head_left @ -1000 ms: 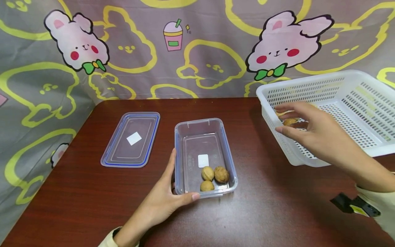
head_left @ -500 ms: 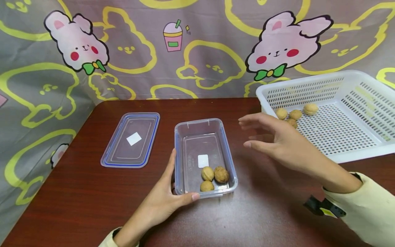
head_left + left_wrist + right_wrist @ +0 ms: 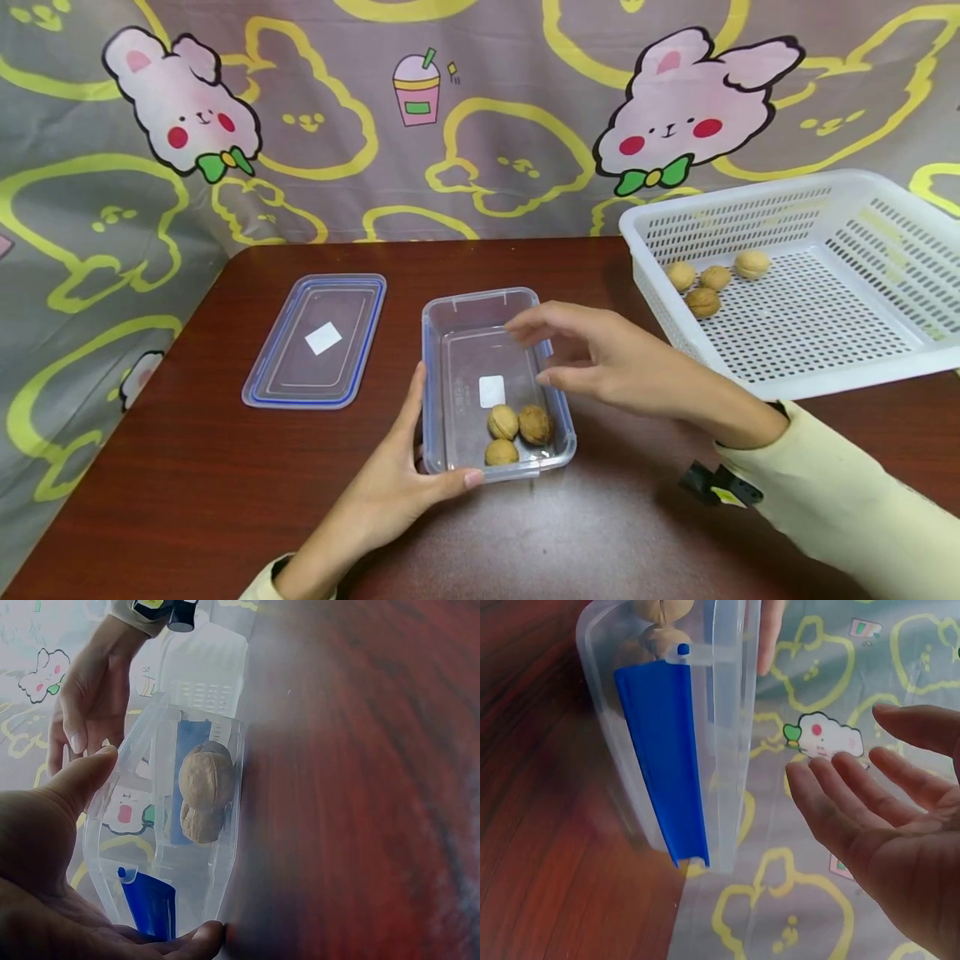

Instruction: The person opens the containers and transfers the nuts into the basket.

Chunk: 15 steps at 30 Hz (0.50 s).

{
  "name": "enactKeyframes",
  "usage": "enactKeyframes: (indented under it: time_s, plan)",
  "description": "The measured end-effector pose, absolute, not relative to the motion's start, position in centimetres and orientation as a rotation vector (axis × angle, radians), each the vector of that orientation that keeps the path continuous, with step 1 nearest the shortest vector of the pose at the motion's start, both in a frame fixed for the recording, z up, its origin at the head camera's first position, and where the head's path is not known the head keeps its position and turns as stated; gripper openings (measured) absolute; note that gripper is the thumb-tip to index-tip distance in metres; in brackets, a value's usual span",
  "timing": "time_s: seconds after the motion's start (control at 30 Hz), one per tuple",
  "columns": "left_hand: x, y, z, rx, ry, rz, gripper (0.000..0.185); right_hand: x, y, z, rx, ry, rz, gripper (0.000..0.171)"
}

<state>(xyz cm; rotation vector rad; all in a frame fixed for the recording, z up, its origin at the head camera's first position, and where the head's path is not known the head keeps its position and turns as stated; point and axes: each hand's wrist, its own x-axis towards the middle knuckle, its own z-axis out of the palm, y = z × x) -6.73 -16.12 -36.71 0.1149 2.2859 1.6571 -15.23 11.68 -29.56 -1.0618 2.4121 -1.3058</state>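
A clear plastic food container (image 3: 487, 333) with blue side clips stands on the table. Three walnuts (image 3: 536, 425) lie at its near end, over bare plastic marked with a white sticker. My left hand (image 3: 397, 483) grips the container's near left corner, its thumb along the near rim and a finger up the left wall. My right hand (image 3: 607, 358) hovers over the container's right rim, fingers loosely bent and spread from the thumb. In the right wrist view, nothing shows between the right hand's fingers (image 3: 840, 795).
A white perforated basket (image 3: 780, 387) with several walnuts (image 3: 702, 302) in its left corner stands at the right. The container's blue-edged lid (image 3: 315, 342) lies flat at the left. A patterned cloth (image 3: 337, 200) hangs behind the dark wooden table (image 3: 187, 483).
My right hand has come out of the basket and moved left to above the container's right rim. The left hand and the walnuts in the container have stayed in place.
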Motion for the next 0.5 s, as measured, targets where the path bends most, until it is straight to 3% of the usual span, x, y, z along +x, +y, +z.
enactKeyframes:
  time_s: [0.5]
  plan:
    - [-6.8,-16.2,-36.7,0.113,2.302,1.618,0.131,-16.4,8.1,-31.7,-1.075,2.248,-1.129,0.050]
